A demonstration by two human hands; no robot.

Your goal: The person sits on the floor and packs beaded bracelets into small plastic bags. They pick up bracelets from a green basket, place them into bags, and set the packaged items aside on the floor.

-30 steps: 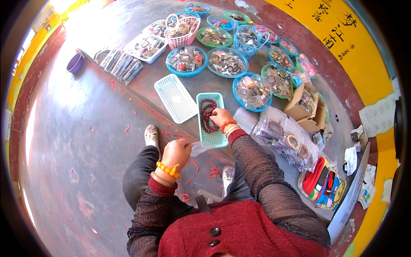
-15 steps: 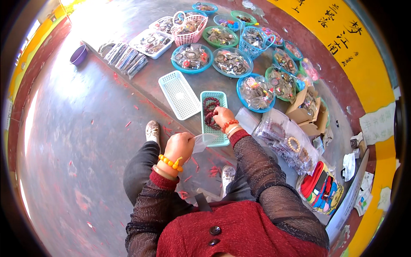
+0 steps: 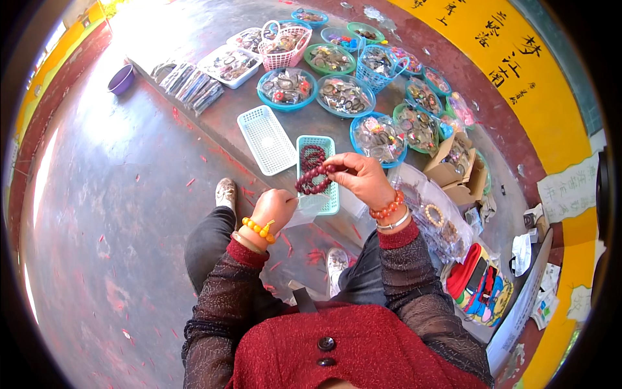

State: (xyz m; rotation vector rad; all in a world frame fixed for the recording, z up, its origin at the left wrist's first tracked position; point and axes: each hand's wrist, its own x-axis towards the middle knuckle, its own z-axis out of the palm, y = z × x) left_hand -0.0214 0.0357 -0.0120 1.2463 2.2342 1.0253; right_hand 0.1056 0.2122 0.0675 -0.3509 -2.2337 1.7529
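My right hand [image 3: 367, 183] pinches a dark red bead bracelet [image 3: 312, 184] between thumb and fingers, holding it up over the near part of a pale green slotted basket [image 3: 333, 206]. More dark red bead bracelets [image 3: 312, 154] lie at the far end of that basket. Lower and to the left, my left hand [image 3: 275, 209] is closed on the edge of a clear plastic bag [image 3: 307, 209], which overlaps the basket's near left corner. An orange-red bead bracelet circles my right wrist, and a yellow one my left.
A white slotted basket [image 3: 265, 141] stands left of the green one. Beyond are several round basins [image 3: 345, 95] of bagged bracelets and a pink handled basket [image 3: 285, 47]. Bagged goods [image 3: 435, 217] and a cardboard box [image 3: 448, 166] sit to the right. A purple bowl [image 3: 121, 80] stands far left.
My right hand has lifted a dark red bead bracelet from the green basket, moving up and toward me. The bag in my left hand has shifted slightly and now lies lower against the basket.
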